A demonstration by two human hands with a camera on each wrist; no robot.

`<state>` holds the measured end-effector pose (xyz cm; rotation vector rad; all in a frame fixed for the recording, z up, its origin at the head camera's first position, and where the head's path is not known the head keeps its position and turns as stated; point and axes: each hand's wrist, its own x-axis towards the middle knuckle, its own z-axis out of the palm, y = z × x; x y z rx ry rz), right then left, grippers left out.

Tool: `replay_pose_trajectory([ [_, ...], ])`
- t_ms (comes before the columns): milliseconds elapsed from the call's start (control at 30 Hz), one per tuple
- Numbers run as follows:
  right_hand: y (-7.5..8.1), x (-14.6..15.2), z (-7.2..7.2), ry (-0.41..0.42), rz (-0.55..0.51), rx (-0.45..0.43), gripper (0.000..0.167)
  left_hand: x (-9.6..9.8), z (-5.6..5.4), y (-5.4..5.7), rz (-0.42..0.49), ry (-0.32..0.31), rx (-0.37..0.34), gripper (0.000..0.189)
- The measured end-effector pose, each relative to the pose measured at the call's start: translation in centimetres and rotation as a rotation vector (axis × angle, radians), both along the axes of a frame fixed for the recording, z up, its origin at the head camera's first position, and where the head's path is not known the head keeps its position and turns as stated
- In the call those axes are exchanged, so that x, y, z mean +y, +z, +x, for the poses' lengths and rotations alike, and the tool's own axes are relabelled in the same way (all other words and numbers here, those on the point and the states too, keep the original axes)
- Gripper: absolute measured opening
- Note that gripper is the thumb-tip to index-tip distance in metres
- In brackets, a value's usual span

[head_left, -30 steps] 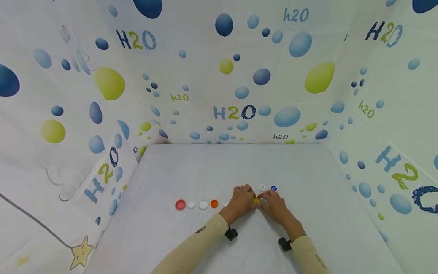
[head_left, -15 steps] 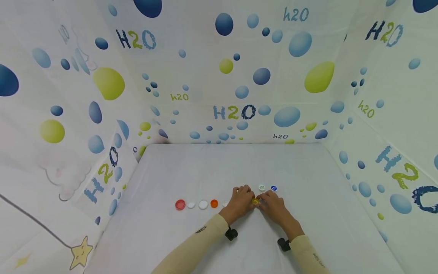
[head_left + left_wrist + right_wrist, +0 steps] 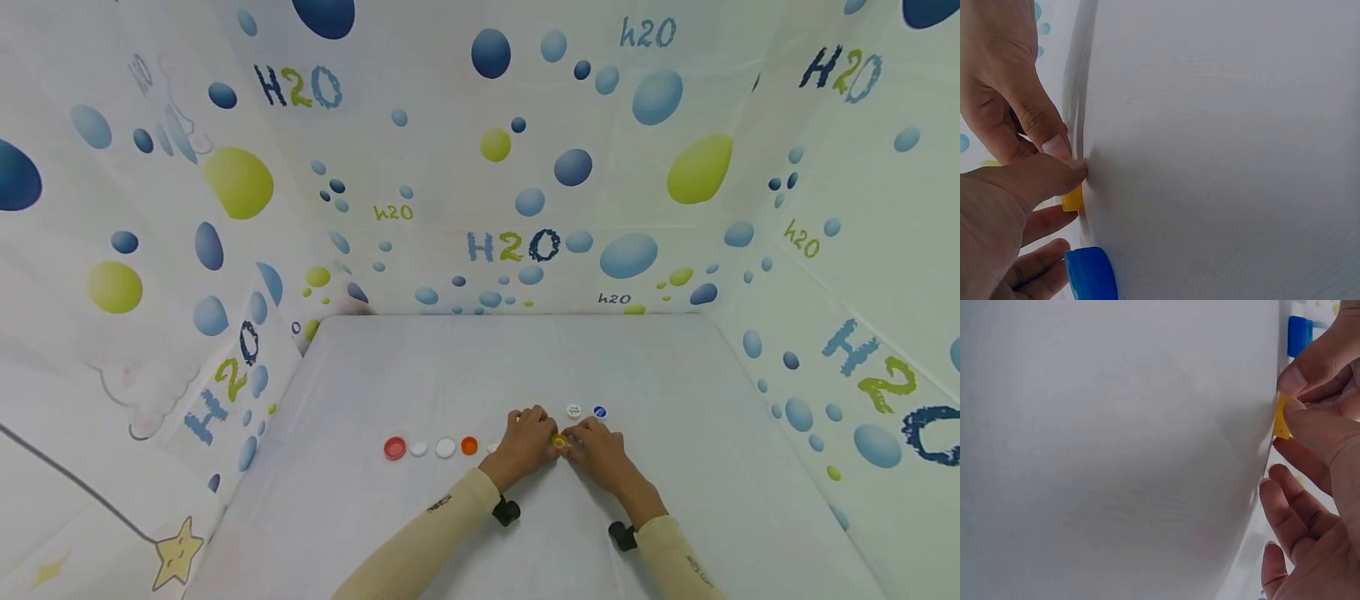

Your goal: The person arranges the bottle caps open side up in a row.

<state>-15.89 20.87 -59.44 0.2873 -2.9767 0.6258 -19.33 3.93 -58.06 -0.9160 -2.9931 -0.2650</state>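
Observation:
A small yellow bottle cap (image 3: 559,441) lies on the white tabletop between my two hands. My left hand (image 3: 527,440) pinches its left side between thumb and index finger. From the right, my right hand (image 3: 597,447) pinches it with thumb and index fingertips. Both thumbs nearly meet at the yellow cap (image 3: 1281,417) in the right wrist view. Beside my left hand's other fingers stands a blue cap (image 3: 1092,274) in the left wrist view; the left hand hides it in the head view.
Left of my hands runs a row of caps: red (image 3: 394,448), white (image 3: 419,449), larger white (image 3: 446,448), orange (image 3: 469,446), and a white one (image 3: 493,447) partly covered. Farther back are a printed white cap (image 3: 573,412) and a blue cap (image 3: 600,412). Patterned cloth walls enclose the table.
The yellow cap and my right hand have shifted slightly left over the last second. My left hand has barely moved, and the other visible caps stay in place.

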Motion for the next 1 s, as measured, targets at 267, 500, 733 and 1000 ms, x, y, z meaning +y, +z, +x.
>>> replay_pose_trajectory([
  [267,0.7,1.2,-0.4,-0.006,-0.018,0.015,0.031,0.0,-0.1,1.0,0.046,0.018,-0.050,0.045],
  [500,1.0,2.1,-1.5,-0.062,-0.033,0.079,0.033,0.1,-0.8,1.4,0.094,0.032,-0.066,0.042],
  [733,1.4,2.5,-2.2,-0.129,0.016,0.081,0.039,1.0,-2.0,1.8,0.115,0.035,-0.070,0.039],
  [1000,1.4,2.5,-3.5,-0.134,0.022,0.026,0.043,1.7,-3.3,2.3,0.079,0.043,-0.059,0.043],
])
